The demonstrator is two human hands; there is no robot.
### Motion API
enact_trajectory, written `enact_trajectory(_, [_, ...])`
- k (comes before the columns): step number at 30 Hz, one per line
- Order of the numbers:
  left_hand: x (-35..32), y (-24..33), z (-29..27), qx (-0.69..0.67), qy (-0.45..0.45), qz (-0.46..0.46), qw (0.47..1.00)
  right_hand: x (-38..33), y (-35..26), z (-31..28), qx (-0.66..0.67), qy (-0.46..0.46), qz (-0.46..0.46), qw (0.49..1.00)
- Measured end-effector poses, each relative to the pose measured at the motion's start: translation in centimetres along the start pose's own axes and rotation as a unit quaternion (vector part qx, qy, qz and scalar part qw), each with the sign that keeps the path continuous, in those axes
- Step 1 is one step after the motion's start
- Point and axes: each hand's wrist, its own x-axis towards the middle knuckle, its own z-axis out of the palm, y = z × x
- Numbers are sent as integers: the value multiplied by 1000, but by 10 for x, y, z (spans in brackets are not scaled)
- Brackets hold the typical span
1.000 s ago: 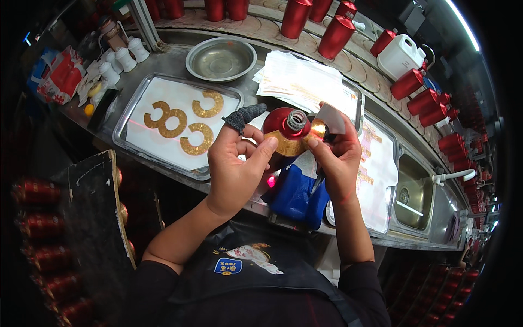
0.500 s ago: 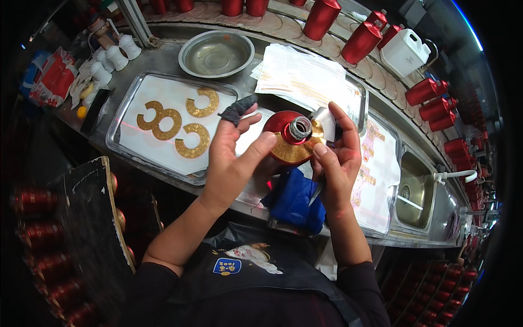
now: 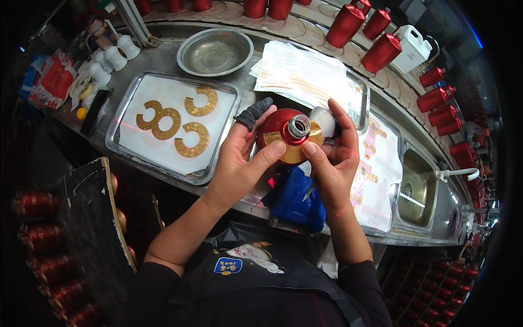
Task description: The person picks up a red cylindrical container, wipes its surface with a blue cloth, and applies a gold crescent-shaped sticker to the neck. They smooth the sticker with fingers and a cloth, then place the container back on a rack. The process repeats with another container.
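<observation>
Between my two hands is a red bottle (image 3: 275,122) with an uncapped, threaded neck pointing up at me. A curved gold label (image 3: 291,152) lies around its shoulder. My left hand (image 3: 237,163) grips the bottle's left side, thumb pressed on the gold label; a dark cover (image 3: 253,113) wraps one finger. My right hand (image 3: 335,163) closes on the other side, its thumb on the label's right part. A whitish, smooth object (image 3: 322,121) shows between the bottle and my right fingers; its kind is unclear. Below that hand, a thin pointed tip shows over a blue cloth (image 3: 297,199).
At left, a metal tray (image 3: 111,128) bears several C-shaped gold labels (image 3: 192,139). Behind stand a metal bowl (image 3: 215,52) and a stack of white sheets (image 3: 299,71). Another tray (image 3: 376,191) and a sink (image 3: 415,188) are at right. Red bottles (image 3: 346,24) line a curved conveyor (image 3: 376,82).
My left hand has moved right, its fingers closing around the bottle and its thumb coming down on the label. Bottles on the conveyor have shifted right.
</observation>
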Motion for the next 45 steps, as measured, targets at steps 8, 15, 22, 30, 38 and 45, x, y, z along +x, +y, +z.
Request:
enact_trajectory(8, [0,-1,1,-17,12,2,1000,1,0,5,16,-10,-7,1000])
enact_trajectory(15, [-1,-3,-1,-14,0,12,1000,0,2,0,19,-11,-1,1000])
enact_trajectory(22, [-1,-5,-1,-15,-9,16,1000,1,5,-4,5,-19,-8,1000])
enact_trajectory(30, [-1,-1,0,0,-2,12,1000,1,1,-2,32,-26,3,999])
enact_trajectory(38, [0,0,9,36,21,-8,999,1,-1,1,-36,-7,-29,999])
enact_trajectory(45, [0,-3,9,76,26,16,997,2,2,0,23,-3,-9,1000])
